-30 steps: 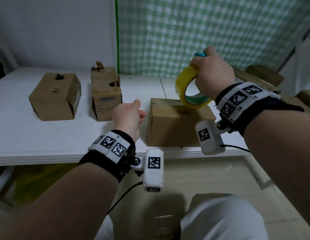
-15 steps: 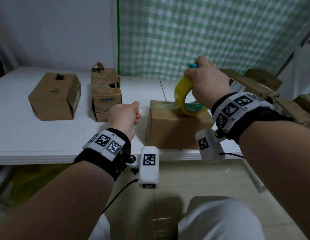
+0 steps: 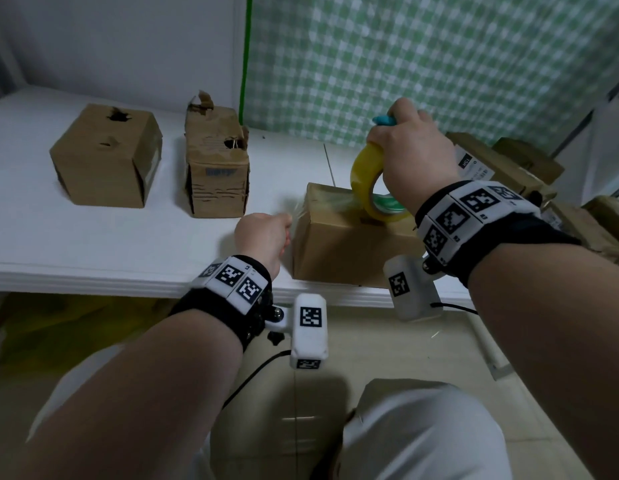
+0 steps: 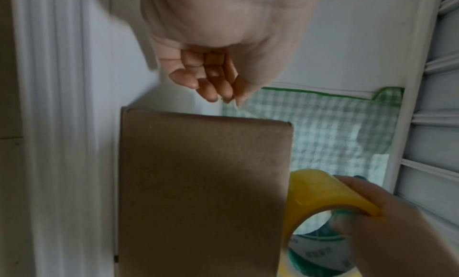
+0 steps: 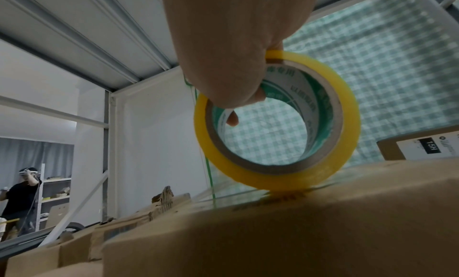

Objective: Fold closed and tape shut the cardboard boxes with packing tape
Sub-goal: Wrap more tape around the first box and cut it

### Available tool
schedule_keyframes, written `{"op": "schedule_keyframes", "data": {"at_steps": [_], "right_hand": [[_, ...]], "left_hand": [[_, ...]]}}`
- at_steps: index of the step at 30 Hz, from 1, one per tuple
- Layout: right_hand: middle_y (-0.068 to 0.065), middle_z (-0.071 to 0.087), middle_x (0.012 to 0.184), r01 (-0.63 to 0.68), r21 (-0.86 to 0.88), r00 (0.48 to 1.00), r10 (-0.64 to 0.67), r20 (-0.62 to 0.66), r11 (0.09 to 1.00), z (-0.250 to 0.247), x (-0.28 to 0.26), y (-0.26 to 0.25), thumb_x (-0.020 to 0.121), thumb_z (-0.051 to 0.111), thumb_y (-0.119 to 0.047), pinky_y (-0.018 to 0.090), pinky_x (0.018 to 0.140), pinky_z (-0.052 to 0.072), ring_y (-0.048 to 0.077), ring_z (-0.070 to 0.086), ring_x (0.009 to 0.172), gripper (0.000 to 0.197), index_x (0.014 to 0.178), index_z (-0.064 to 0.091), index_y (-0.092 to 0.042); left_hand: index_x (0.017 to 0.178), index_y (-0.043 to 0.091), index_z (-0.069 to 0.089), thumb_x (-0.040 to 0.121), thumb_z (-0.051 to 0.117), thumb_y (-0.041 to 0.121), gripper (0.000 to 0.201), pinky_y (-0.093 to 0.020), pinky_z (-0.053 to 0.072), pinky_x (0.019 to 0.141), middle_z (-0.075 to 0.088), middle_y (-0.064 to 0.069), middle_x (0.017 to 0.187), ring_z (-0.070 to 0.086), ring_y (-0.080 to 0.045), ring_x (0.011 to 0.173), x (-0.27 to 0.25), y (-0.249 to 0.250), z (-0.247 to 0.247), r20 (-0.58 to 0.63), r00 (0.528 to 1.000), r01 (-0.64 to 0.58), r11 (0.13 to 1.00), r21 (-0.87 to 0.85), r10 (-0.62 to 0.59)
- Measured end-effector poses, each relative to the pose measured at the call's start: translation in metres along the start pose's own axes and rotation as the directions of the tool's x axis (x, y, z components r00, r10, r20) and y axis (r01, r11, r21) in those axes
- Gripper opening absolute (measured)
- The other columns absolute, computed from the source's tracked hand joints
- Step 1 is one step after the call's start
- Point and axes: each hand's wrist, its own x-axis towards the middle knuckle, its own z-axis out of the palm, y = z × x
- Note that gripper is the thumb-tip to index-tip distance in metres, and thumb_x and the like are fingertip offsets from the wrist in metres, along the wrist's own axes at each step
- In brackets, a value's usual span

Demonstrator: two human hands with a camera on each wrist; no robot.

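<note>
— So where's the box (image 3: 349, 237) being sealed?

— At the desk's (image 3: 93, 251) front edge, flaps down; contents hidden. The right hand (image 3: 417, 157) grips the tape roll (image 3: 365, 178), which rests on the lid. The left hand (image 3: 263, 235) pinches the tape's free end just off the left top edge.

— What might go wrong?

— I'd guess the strip could wrinkle or stick crooked if that end slackens. Two torn boxes (image 3: 107, 157) stand toward the back left; whatever's inside, I can't tell.

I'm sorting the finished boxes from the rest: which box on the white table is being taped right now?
The nearest box, at the table's front edge: the yellow tape roll sits on its top. The two boxes further left stand untouched.
</note>
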Motion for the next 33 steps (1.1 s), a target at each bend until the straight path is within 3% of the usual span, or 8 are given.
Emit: {"op": "schedule_keyframes", "data": {"at_steps": [9, 12, 14, 18, 21, 23, 26, 33], "right_hand": [[0.013, 0.041, 0.123, 0.034, -0.071, 0.999, -0.034, -0.003, 0.997, 0.001, -0.001, -0.017, 0.091, 0.049, -0.002, 0.035, 0.064, 0.039, 0.033, 0.042, 0.11, 0.027, 0.115, 0.061, -0.008], [0.012, 0.041, 0.121, 0.029, -0.076, 0.999, -0.03, -0.016, 0.997, 0.001, -0.001, -0.019, 0.09, 0.049, 0.0, 0.035, 0.064, 0.038, 0.032, 0.042, 0.107, 0.025, 0.112, 0.061, -0.007], [0.013, 0.041, 0.121, 0.019, -0.067, 1.0, -0.02, -0.016, 0.998, 0.001, -0.002, -0.018, 0.089, 0.049, 0.002, 0.035, 0.064, 0.037, 0.033, 0.042, 0.106, 0.027, 0.112, 0.061, -0.006], [0.013, 0.041, 0.122, -0.002, -0.056, 1.0, 0.001, -0.024, 0.998, 0.002, -0.003, -0.016, 0.089, 0.05, 0.003, 0.034, 0.065, 0.035, 0.033, 0.042, 0.107, 0.03, 0.114, 0.061, -0.008], [0.012, 0.041, 0.122, -0.018, -0.034, 1.0, 0.017, -0.024, 0.999, 0.003, -0.003, -0.015, 0.088, 0.05, 0.004, 0.034, 0.066, 0.035, 0.033, 0.042, 0.108, 0.03, 0.113, 0.062, -0.009], [0.012, 0.041, 0.122, -0.029, -0.027, 0.999, 0.028, -0.019, 0.999, 0.003, -0.003, -0.014, 0.088, 0.051, 0.004, 0.035, 0.066, 0.035, 0.033, 0.041, 0.109, 0.031, 0.113, 0.061, -0.01], [0.012, 0.04, 0.122, -0.035, -0.024, 0.999, 0.035, -0.024, 0.999, 0.005, -0.003, -0.013, 0.087, 0.05, 0.004, 0.034, 0.067, 0.035, 0.033, 0.042, 0.109, 0.031, 0.112, 0.062, -0.011], [0.013, 0.041, 0.123, -0.057, 0.025, 0.998, 0.057, -0.031, 0.998, 0.007, -0.004, -0.006, 0.085, 0.052, 0.005, 0.036, 0.07, 0.039, 0.034, 0.042, 0.109, 0.035, 0.114, 0.062, -0.011]], "left_hand": [[0.074, -0.004, 0.064, 0.087, 0.056, 0.021, 0.029, -0.039, 0.056, 0.065, 0.066, -0.021, 0.074, 0.064, -0.035, 0.07, 0.001, -0.015, 0.004, 0.041, 0.992, -0.123, 0.967, 0.222, 0.117], [0.081, -0.002, 0.062, 0.089, 0.051, 0.009, 0.018, -0.031, 0.05, 0.053, 0.058, -0.014, 0.068, 0.057, -0.026, 0.057, 0.004, -0.014, -0.001, 0.118, 0.993, -0.051, 0.937, 0.345, 0.01], [0.084, 0.001, 0.06, 0.092, 0.052, 0.006, 0.012, -0.029, 0.05, 0.053, 0.054, -0.009, 0.066, 0.053, -0.02, 0.054, 0.005, -0.004, -0.009, 0.166, 0.979, 0.072, 0.967, 0.244, -0.115], [0.089, 0.012, 0.059, 0.094, 0.048, 0.014, 0.012, -0.027, 0.046, 0.074, 0.062, -0.004, 0.091, 0.058, -0.016, 0.081, 0.001, 0.021, -0.014, 0.254, 0.967, -0.009, 1.0, -0.019, 0.014], [0.119, 0.012, 0.056, 0.095, 0.043, 0.042, 0.04, -0.021, 0.04, 0.093, 0.06, 0.0, 0.121, 0.056, -0.01, 0.11, -0.017, 0.028, -0.002, 0.448, 0.891, -0.031, 0.994, -0.108, 0.076], [0.147, 0.016, 0.029, 0.089, 0.042, 0.056, 0.072, -0.036, 0.024, 0.114, 0.032, -0.001, 0.152, 0.032, -0.013, 0.138, -0.023, 0.02, 0.009, 0.542, 0.835, -0.07, 0.996, -0.06, 0.091], [0.151, 0.027, -0.005, 0.098, 0.037, 0.047, 0.071, -0.04, 0.009, 0.116, -0.005, 0.006, 0.16, 0.003, -0.015, 0.146, -0.027, 0.007, 0.016, 0.535, 0.835, -0.181, 0.982, 0.049, 0.127], [0.152, 0.02, 0.0, 0.081, 0.056, 0.059, 0.099, -0.041, 0.02, 0.114, 0.017, -0.006, 0.157, 0.023, -0.027, 0.141, -0.018, -0.005, 0.009, 0.55, 0.835, -0.148, 0.966, 0.212, 0.007]]}}
